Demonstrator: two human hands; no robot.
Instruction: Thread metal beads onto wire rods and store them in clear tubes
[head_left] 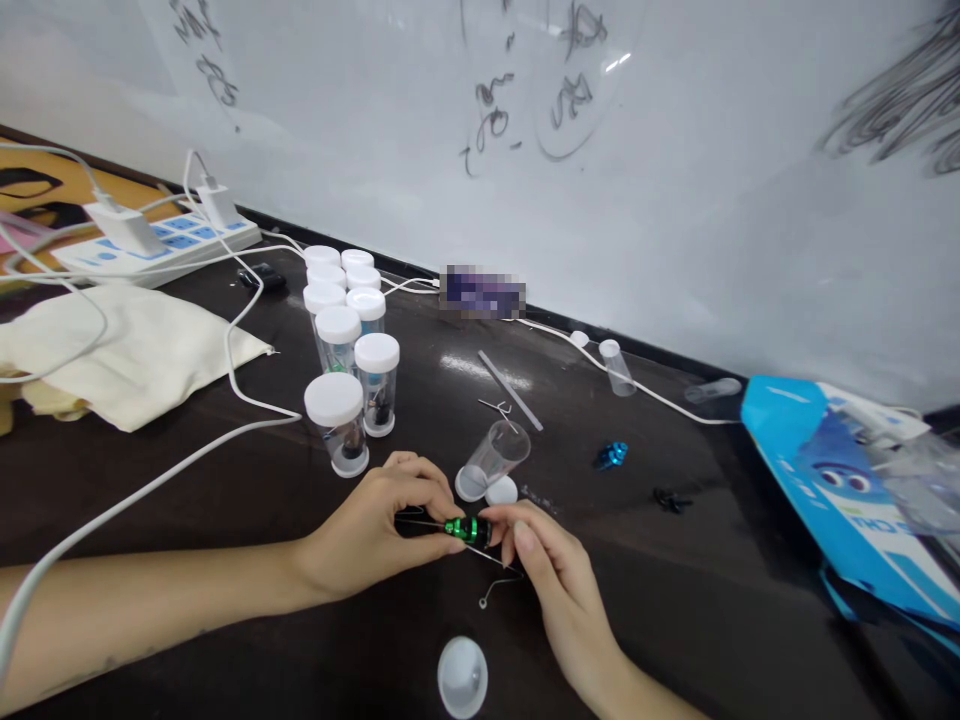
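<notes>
**Green-black part in both hands, center frame.**
Left hand [382, 515] pinches the green end of the green-black part [469, 531]; right hand [559, 570] fingers grip its black end. Uncapped clear jar [499, 458] just above. White lid [462, 678] at bottom center. Capped jars [334, 400] cluster left of center: front two hold dark pieces, one behind shows green.

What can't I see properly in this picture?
All in the head view:
Parts of the green and black piece: covered by fingers of the left hand and right hand.
What's inside the back jars: hidden by the front jars.
The purple rectangle: blurred into blocks.
The rest of the cream cloth: cut off by the left edge.
The rest of the blue bag: cut off by the right edge.
</notes>
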